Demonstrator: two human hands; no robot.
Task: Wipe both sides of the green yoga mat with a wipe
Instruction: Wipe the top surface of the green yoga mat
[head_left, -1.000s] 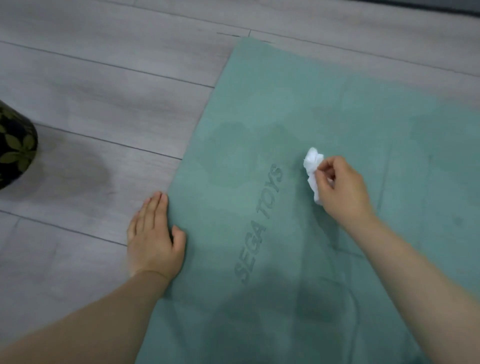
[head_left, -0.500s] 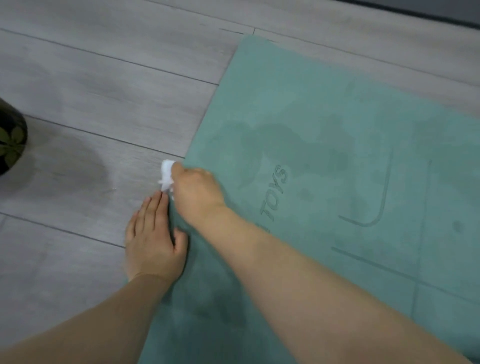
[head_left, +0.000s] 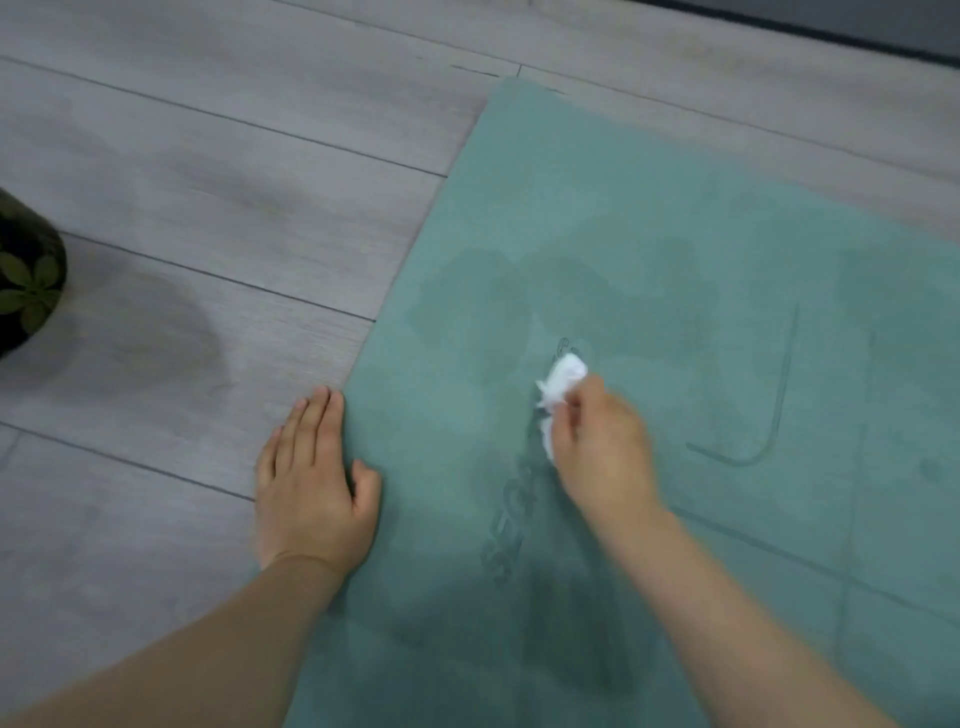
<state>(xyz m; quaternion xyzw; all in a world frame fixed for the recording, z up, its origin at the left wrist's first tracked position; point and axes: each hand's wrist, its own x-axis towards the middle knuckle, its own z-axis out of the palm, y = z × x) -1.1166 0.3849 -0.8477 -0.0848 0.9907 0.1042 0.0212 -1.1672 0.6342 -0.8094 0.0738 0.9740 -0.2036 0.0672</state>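
Note:
The green yoga mat (head_left: 649, 218) lies flat on the floor and fills the right half of the head view. Darker damp patches and embossed lettering mark its surface. My right hand (head_left: 602, 452) grips a crumpled white wipe (head_left: 563, 382) and presses it on the mat over the lettering. My left hand (head_left: 311, 478) lies flat with straight fingers on the floor at the mat's left edge, its thumb on the mat.
Grey wood-plank floor (head_left: 208, 182) surrounds the mat on the left and at the back. A dark round pot with a green leaf pattern (head_left: 26, 280) stands at the far left edge. A dark baseboard strip (head_left: 831, 26) runs along the top right.
My right hand swept the wipe left to the mat's edge beside my left hand, then back right onto the lettering. My left hand has stayed in place.

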